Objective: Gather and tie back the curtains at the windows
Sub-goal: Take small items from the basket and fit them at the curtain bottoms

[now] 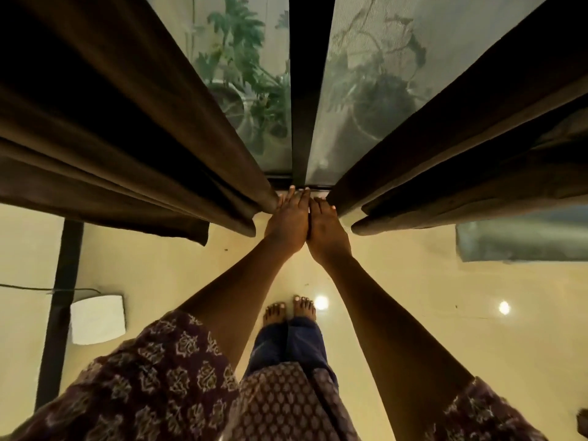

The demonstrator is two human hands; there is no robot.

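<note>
Seen from above, the person stands barefoot on a pale glossy floor (397,281), facing a window whose dark centre post (304,90) splits two screened panes. Both arms reach straight forward, and the two hands meet in the gap between the drapes, pressed side by side along their inner edges.

The left hand (288,226) lies flat with its fingers extended and together, back toward the camera, and nothing is gripped in it. Its outer edge touches the inner fold of the left curtain (133,138), a heavy dark brown panel that hangs in deep pleats with its hem ending just above the floor.

The right hand (326,229) is likewise flat and unclenched, fingers straight, holding nothing. Its outer edge sits just beside the leading fold of the right curtain (445,160), which is the same brown cloth in thick pleats. Whether that hand actually touches the fabric cannot be told.

Both curtains are parted only narrowly, leaving a wedge of glass in view. Through the mesh, potted plants (254,90) appear blurred outside.

The sleeves (159,377) are of dark purple printed cloth, with blue trousers (286,345) below. A white rectangular object (97,319) lies on the floor at left, beside a dark upright post (60,307). Two ceiling lights are reflected in the floor near the feet (291,308).
</note>
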